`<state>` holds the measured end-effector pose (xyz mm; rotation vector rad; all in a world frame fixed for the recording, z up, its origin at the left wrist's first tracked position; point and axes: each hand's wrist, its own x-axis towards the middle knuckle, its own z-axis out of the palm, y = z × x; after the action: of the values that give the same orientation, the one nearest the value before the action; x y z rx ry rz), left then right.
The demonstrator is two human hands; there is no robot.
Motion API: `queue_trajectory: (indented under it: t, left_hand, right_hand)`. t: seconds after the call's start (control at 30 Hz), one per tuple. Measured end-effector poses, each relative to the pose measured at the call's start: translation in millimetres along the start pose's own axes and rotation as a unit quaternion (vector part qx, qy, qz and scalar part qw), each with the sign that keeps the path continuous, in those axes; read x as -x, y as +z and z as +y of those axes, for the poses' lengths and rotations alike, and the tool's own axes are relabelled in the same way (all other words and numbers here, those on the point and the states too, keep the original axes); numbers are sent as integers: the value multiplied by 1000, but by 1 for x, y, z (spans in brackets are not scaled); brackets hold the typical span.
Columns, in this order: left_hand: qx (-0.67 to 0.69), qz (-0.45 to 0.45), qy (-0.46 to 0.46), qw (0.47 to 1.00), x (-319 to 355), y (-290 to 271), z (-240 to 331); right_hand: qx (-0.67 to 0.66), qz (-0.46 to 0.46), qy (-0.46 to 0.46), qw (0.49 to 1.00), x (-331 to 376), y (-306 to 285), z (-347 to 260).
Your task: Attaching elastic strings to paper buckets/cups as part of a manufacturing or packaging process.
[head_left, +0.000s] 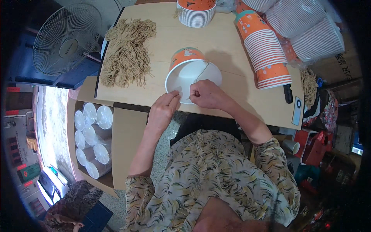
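An orange paper bucket (186, 54) with a white inside lies tilted on the table (162, 38), its mouth facing me. A thin tan cord (202, 70) runs from the far part of its rim across the mouth to my right hand (208, 95). That hand is closed in a fist at the near rim, pinching the cord. My left hand (163, 109) is closed over the rim's near left side, fingers pressed together there. Its thumb is partly hidden.
Left on the table lies a heap of tan cords (129, 54). Nested orange buckets (266, 50) lie at right, near a black marker (288, 93); another stack (196, 17) stands behind. A cardboard box (131, 143) of bagged white containers, a fan (69, 46) and another person (71, 205) are left.
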<state>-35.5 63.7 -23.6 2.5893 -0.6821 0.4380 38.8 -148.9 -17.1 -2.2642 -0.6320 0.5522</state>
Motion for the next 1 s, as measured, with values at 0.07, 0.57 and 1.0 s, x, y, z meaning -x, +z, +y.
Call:
queue_trajectory:
  t: [0.07, 0.57, 1.0]
  left_hand:
    - [-3, -3, 13, 1000, -3, -2, 1]
    - [149, -52, -71, 985, -48, -30, -9]
    - [346, -111, -182, 914, -61, -18, 3]
  right_hand:
    - [4, -1, 3, 1000, -1, 1, 1]
    - [164, 12, -190, 968, -4, -28, -14]
    - [71, 30, -116, 990, -2, -30, -13]
